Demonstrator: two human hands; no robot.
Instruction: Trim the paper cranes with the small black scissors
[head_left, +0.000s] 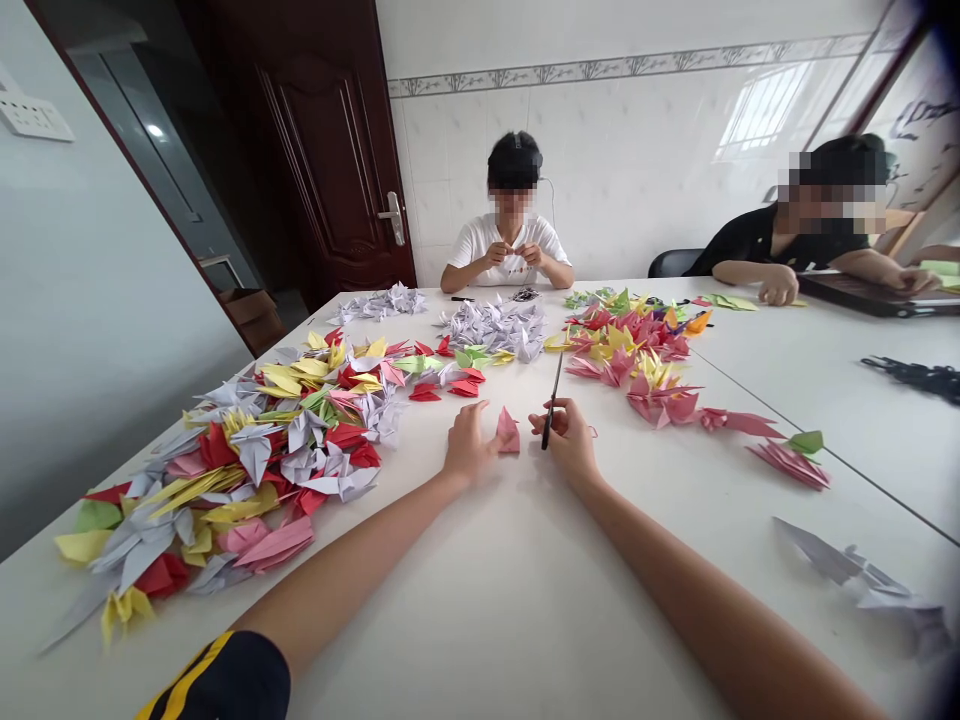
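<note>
Your left hand (469, 447) lies on the white desk (480, 620), its fingers (480, 425) lightly spread just left of a small pink paper (508, 432). From this view you cannot tell whether they touch it. Your right hand (570, 442), to the right of the pink paper, wraps its fingers (564, 420) closed around black scissors (552, 402), which tilt away from you with the blades apparently shut.

The pink paper looks thin, folded and very light: stiff only along its creases, likely to bend or crush under a hard pinch. Its broad lower end seems the safest place to take hold, lightly between fingertips, leaving the pointed tip free.

Left of the pink paper spreads a heap of paper cranes (240, 470) in red, yellow, pink and grey. Directly beyond it lies a pale pile of folded paper (495, 328), and to its right runs a pink and yellow band of cranes (630, 365). Further beyond the pink paper, a co-worker (510, 240) sits across the desk, both hands raised together at the chest.
</note>
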